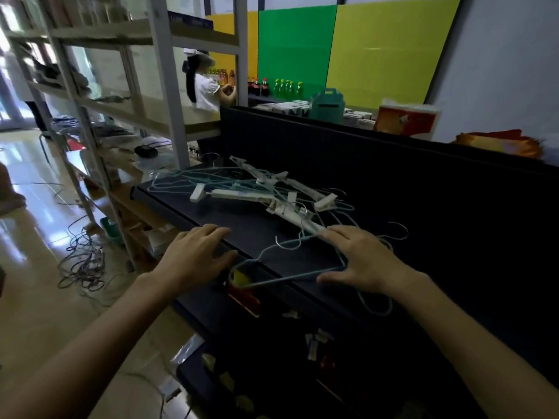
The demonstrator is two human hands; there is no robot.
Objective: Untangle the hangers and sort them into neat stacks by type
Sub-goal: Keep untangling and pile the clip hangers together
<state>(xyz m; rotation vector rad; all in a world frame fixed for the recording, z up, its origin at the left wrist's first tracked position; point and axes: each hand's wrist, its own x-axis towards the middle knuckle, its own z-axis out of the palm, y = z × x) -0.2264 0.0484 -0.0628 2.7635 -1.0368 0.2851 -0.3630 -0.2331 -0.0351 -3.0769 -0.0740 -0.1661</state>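
A tangled pile of hangers lies on the dark shelf top (pixel 248 225). It mixes thin light-blue wire hangers (pixel 181 176) with white plastic clip hangers (pixel 239 193). One blue wire hanger (pixel 290 278) lies apart at the near edge, its end overhanging the shelf. My right hand (pixel 366 258) lies spread over this hanger's right corner, fingers straight, thumb beside the lower wire. My left hand (pixel 196 255) rests at the shelf's front edge with relaxed fingers and holds nothing.
A dark panel (pixel 393 164) rises behind the shelf top. A light wooden rack (pixel 169 122) stands to the left, with loose cables (pixel 84 261) on the floor below it. A person stands far back by bottles. Lower dark shelves hold small items.
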